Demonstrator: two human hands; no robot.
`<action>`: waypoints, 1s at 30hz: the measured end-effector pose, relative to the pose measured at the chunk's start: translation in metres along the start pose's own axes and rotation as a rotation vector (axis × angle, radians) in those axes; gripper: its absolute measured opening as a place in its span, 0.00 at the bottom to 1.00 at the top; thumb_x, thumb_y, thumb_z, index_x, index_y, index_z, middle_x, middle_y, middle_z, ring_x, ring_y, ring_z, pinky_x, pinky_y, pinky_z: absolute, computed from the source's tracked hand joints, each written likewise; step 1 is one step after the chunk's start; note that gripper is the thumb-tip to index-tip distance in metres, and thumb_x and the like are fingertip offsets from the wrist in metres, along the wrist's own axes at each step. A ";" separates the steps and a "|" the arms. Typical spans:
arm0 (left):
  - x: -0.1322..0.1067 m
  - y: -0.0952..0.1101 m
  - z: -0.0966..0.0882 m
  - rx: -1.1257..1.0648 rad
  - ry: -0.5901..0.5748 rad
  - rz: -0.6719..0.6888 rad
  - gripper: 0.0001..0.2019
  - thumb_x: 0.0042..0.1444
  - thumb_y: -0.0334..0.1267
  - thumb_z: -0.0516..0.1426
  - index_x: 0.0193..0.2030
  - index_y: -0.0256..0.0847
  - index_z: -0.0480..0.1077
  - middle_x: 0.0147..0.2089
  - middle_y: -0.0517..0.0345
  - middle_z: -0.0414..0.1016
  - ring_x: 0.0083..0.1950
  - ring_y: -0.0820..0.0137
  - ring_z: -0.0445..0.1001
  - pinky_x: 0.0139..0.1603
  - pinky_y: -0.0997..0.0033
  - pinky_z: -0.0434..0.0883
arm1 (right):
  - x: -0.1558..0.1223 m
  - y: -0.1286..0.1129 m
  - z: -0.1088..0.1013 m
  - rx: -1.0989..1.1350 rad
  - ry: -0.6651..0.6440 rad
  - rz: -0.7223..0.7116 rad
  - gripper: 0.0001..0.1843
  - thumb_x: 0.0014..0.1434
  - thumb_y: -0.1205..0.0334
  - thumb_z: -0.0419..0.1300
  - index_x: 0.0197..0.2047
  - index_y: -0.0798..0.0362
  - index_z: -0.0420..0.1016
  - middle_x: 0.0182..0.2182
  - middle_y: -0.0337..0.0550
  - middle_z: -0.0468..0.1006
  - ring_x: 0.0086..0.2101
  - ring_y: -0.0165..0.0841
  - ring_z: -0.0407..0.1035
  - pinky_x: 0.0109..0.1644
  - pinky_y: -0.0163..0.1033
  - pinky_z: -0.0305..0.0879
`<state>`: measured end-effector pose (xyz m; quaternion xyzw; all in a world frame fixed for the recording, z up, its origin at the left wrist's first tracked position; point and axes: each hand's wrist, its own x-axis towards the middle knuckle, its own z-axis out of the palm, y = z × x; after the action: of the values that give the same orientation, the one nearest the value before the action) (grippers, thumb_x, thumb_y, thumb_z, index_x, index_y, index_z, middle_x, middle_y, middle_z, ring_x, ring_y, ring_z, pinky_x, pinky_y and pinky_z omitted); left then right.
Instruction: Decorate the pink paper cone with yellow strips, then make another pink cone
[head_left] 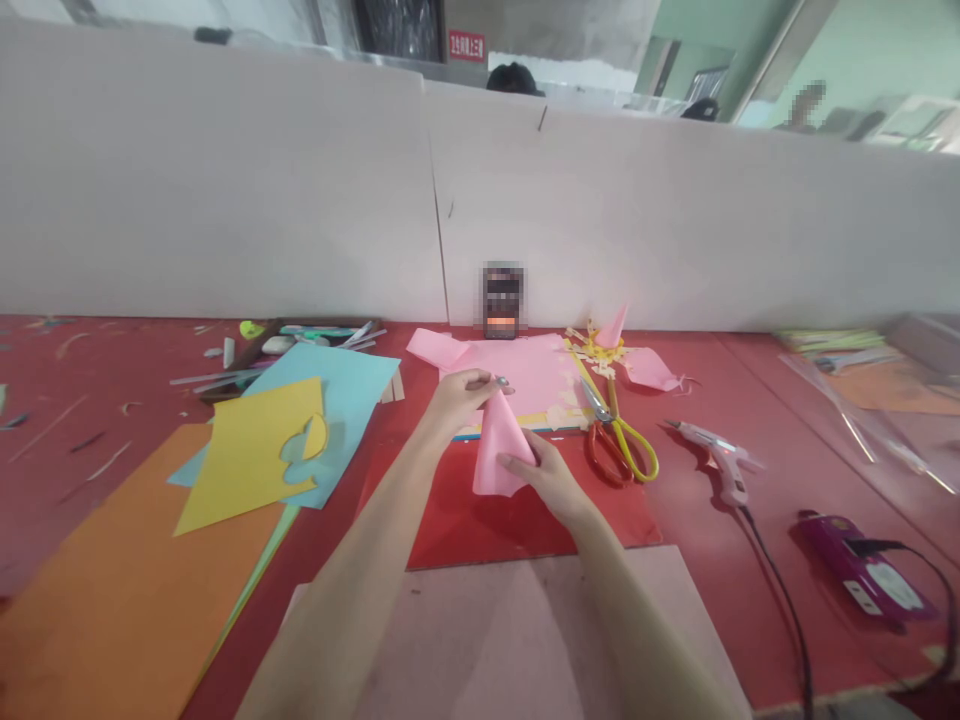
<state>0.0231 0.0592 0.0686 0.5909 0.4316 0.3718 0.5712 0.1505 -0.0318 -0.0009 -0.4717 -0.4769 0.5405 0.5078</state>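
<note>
A pink paper cone (498, 455) is held between my two hands above a red sheet (450, 520), its point up and its wide end down. The fingers of my left hand (466, 392) pinch it near the tip. Lower on its right side, my right hand (546, 472) grips the paper, with the thumb on the front and the other fingers partly hidden behind it. Flat pink paper (525, 365) lies just behind the cone. To the right of my right hand rest scissors with yellow and red handles (621, 445).
At right lie a pink glue gun (712, 452) with a black cord and a purple device (862, 570). Blue (352, 380), yellow (247, 450) and orange sheets (135, 560) overlap at left. A phone (501, 300) leans on the white partition (300, 190). A small pink cone (613, 328) stands at back.
</note>
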 end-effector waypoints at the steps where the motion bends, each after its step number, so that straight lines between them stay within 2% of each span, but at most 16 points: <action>1: -0.001 0.002 0.000 0.009 -0.005 -0.005 0.13 0.44 0.44 0.60 0.31 0.34 0.71 0.36 0.46 0.77 0.43 0.62 0.74 0.46 0.64 0.70 | 0.000 0.001 0.000 0.001 -0.003 0.001 0.22 0.47 0.57 0.60 0.47 0.52 0.68 0.39 0.42 0.73 0.39 0.36 0.66 0.42 0.39 0.62; 7: -0.004 0.007 0.001 0.033 0.044 -0.011 0.15 0.43 0.46 0.60 0.30 0.34 0.71 0.36 0.46 0.77 0.43 0.62 0.74 0.45 0.65 0.70 | 0.000 0.001 0.000 0.007 0.001 0.021 0.22 0.47 0.55 0.60 0.46 0.52 0.69 0.38 0.42 0.73 0.39 0.36 0.66 0.43 0.40 0.62; 13: -0.001 0.004 0.000 -0.039 0.022 -0.006 0.17 0.47 0.48 0.57 0.31 0.33 0.72 0.35 0.45 0.77 0.40 0.62 0.75 0.43 0.65 0.71 | -0.001 -0.002 0.000 0.007 0.015 0.028 0.24 0.46 0.54 0.60 0.46 0.54 0.69 0.39 0.44 0.74 0.39 0.37 0.67 0.42 0.40 0.63; 17: 0.001 0.002 -0.002 -0.055 0.050 -0.010 0.18 0.46 0.49 0.58 0.30 0.32 0.72 0.35 0.44 0.77 0.38 0.62 0.75 0.42 0.65 0.71 | -0.001 -0.002 0.000 0.027 0.015 0.026 0.22 0.46 0.54 0.60 0.45 0.53 0.70 0.38 0.43 0.74 0.38 0.36 0.67 0.41 0.39 0.64; 21: 0.003 -0.004 -0.003 -0.003 -0.034 -0.049 0.23 0.46 0.54 0.55 0.37 0.34 0.71 0.38 0.46 0.76 0.39 0.63 0.74 0.40 0.66 0.71 | 0.000 -0.001 -0.001 0.049 0.059 0.026 0.22 0.46 0.54 0.60 0.44 0.54 0.70 0.35 0.42 0.74 0.36 0.36 0.68 0.39 0.39 0.64; 25: 0.004 -0.012 -0.002 0.112 -0.084 -0.112 0.23 0.40 0.50 0.61 0.40 0.37 0.70 0.38 0.50 0.75 0.38 0.64 0.73 0.35 0.69 0.71 | 0.001 0.000 -0.002 0.114 0.113 0.024 0.24 0.46 0.52 0.61 0.46 0.53 0.69 0.37 0.43 0.74 0.38 0.36 0.68 0.41 0.39 0.64; 27: 0.005 -0.015 -0.001 0.131 -0.072 -0.120 0.22 0.39 0.48 0.62 0.39 0.36 0.70 0.37 0.51 0.74 0.40 0.63 0.73 0.34 0.70 0.71 | 0.001 0.000 -0.001 0.216 0.104 0.047 0.24 0.47 0.49 0.60 0.46 0.52 0.68 0.39 0.44 0.74 0.40 0.37 0.67 0.41 0.38 0.65; 30: 0.007 -0.016 -0.002 0.111 -0.002 -0.145 0.22 0.38 0.47 0.62 0.40 0.36 0.69 0.38 0.51 0.74 0.39 0.63 0.73 0.34 0.70 0.70 | 0.002 0.000 0.000 0.370 0.061 0.082 0.29 0.51 0.39 0.50 0.48 0.51 0.66 0.42 0.46 0.73 0.40 0.38 0.68 0.37 0.39 0.66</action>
<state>0.0228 0.0660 0.0529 0.5892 0.4926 0.3042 0.5636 0.1505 -0.0296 -0.0007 -0.4056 -0.3340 0.6247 0.5777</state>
